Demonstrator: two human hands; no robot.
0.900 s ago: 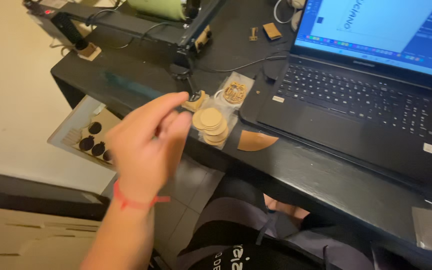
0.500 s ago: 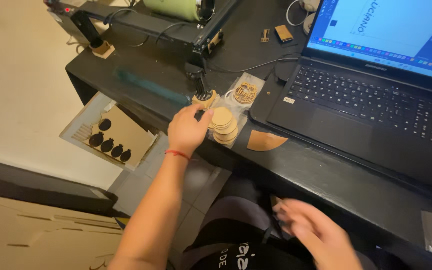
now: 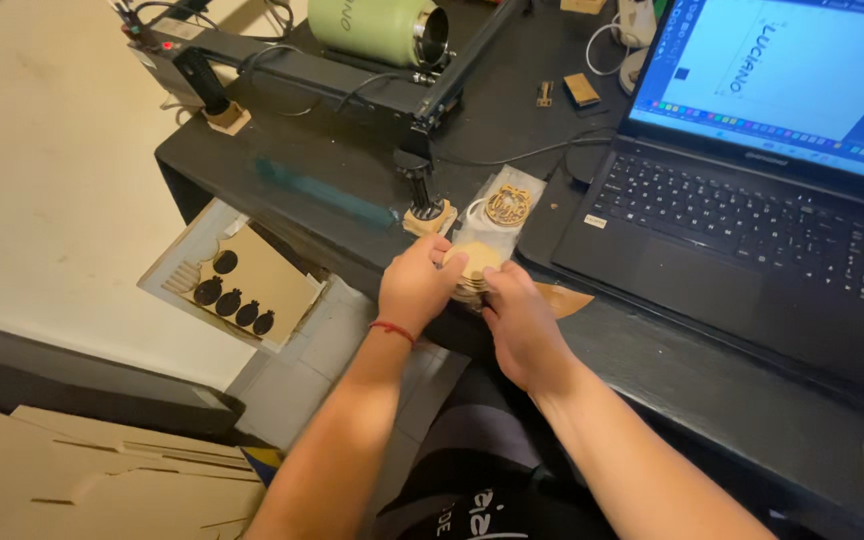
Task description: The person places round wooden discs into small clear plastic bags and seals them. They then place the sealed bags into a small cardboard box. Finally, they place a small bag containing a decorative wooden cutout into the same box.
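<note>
A small stack of round wooden discs [image 3: 476,264] sits near the front edge of the black table [image 3: 692,380]. My left hand [image 3: 417,285] closes on the stack's left side, a red string around its wrist. My right hand [image 3: 524,320] grips the stack from the right. Both hands touch the discs, which are partly hidden by the fingers. A cut-out wooden ornament [image 3: 508,205] lies on a clear plastic sheet just behind the stack.
An open laptop [image 3: 752,230] fills the right of the table. A black laser-engraver frame [image 3: 352,85] holds a green cylinder [image 3: 377,28] at the back. On the floor lies a wooden sheet with dark cut-outs [image 3: 237,285]; cardboard [image 3: 82,480] lies at lower left.
My right hand has come up from my lap to the right side of the disc stack. My left hand stays on the stack.
</note>
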